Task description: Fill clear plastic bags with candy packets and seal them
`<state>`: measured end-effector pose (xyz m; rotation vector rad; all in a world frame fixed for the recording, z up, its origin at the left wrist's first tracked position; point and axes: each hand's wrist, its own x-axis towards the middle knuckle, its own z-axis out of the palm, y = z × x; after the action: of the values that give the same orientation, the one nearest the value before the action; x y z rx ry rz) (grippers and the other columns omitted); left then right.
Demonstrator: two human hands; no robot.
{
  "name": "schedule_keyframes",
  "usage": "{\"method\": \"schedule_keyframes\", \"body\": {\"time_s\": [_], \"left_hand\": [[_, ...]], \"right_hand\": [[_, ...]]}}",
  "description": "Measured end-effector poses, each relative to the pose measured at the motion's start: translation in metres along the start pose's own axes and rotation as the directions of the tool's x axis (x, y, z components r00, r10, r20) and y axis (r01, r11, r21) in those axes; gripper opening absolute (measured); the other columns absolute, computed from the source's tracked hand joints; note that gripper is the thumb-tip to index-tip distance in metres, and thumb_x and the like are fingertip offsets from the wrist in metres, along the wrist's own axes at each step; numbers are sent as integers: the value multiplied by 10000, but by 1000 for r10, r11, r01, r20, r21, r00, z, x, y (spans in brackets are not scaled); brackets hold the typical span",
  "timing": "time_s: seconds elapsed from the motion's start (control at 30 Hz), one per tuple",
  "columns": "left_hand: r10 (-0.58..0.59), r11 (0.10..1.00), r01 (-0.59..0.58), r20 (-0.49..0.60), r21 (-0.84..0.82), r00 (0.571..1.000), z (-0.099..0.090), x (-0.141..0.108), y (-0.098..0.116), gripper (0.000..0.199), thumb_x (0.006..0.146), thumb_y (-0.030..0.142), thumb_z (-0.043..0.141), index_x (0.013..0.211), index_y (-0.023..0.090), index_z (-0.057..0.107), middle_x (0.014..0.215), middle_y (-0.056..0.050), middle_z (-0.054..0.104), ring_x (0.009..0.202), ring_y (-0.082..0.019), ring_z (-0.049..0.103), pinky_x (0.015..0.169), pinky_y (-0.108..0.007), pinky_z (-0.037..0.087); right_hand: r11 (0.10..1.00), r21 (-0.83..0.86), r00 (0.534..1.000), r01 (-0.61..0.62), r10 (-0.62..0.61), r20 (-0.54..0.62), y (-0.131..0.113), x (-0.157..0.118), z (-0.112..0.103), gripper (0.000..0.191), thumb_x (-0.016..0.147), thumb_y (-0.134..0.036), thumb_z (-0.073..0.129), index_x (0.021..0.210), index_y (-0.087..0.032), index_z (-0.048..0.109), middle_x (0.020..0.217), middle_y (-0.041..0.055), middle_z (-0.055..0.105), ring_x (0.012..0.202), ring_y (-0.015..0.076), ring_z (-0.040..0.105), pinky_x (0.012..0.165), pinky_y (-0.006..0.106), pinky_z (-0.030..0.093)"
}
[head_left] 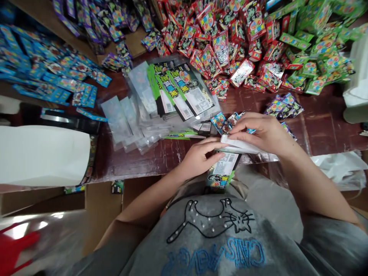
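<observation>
A printed black-and-green carton (224,168) with a barcode panel hangs at the table's front edge, close to my body. My left hand (198,156) is closed on its left side, thumb on the near face. With thumb and fingers, my right hand (263,132) pinches a white flap (244,147) at the carton's upper end. Whether anything is inside the carton cannot be seen. Just beyond my fingers lie small blue packets (220,122), partly hidden by my right hand. Purple packets (283,105) sit to the right of that hand.
Flat black-and-green cartons (186,90) lie on clear plastic sleeves (120,119) left of centre. Behind them are heaps of red packets (221,46), green packets (322,50), purple packets (115,19) and blue packets (54,73). A white container (43,153) stands at left.
</observation>
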<state>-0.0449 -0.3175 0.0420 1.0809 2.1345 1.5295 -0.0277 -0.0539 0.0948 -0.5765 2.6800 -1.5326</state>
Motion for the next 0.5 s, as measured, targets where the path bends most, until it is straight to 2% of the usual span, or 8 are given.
{"method": "schedule_keyframes", "body": {"time_s": [0.07, 0.13, 0.23, 0.37, 0.5], "left_hand": [[0, 1000, 0, 6, 2, 1000, -1, -2, 3, 220, 1042, 246, 731, 1253, 238, 791, 1324, -96, 800, 1203, -206, 773, 1074, -399, 628], [0, 1000, 0, 23, 2, 1000, -2, -3, 7, 211, 1051, 234, 714, 1246, 234, 794, 1331, -94, 803, 1220, -203, 768, 1094, -403, 623], [0, 1000, 0, 34, 7, 999, -2, -4, 11, 207, 1057, 223, 699, 1239, 241, 796, 1321, -83, 808, 1218, -194, 769, 1101, -399, 623], [9, 1000, -9, 26, 19, 1000, -1, -7, 9, 181, 1050, 245, 710, 1201, 245, 808, 1304, -83, 815, 1195, -201, 779, 1077, -399, 635], [8, 1000, -9, 7, 20, 1000, 0, -11, 7, 161, 1049, 264, 713, 1175, 245, 811, 1263, -77, 825, 1164, -198, 787, 1063, -390, 639]], "right_hand": [[1000, 30, 1000, -4, 5, -20, -1, -6, -1, 287, 1029, -546, 729, 919, -293, 811, 877, 6, 797, 820, 184, 727, 789, 357, 564], [996, 73, 995, -48, 54, -88, -2, -12, -3, 283, 1020, -550, 740, 924, -292, 806, 887, 8, 796, 805, 179, 720, 800, 359, 572], [992, 94, 985, -82, 95, -143, -3, -17, -4, 300, 993, -598, 754, 1003, -305, 815, 962, 25, 798, 870, 197, 728, 840, 376, 584], [999, 24, 999, 28, -28, 23, -7, -15, 1, 350, 956, -594, 800, 1147, -301, 817, 1038, 44, 803, 968, 224, 725, 897, 409, 571], [995, -12, 988, 101, -99, 121, -13, -13, 6, 236, 1060, -475, 697, 1000, -276, 810, 906, 20, 789, 861, 188, 705, 866, 389, 531]]}}
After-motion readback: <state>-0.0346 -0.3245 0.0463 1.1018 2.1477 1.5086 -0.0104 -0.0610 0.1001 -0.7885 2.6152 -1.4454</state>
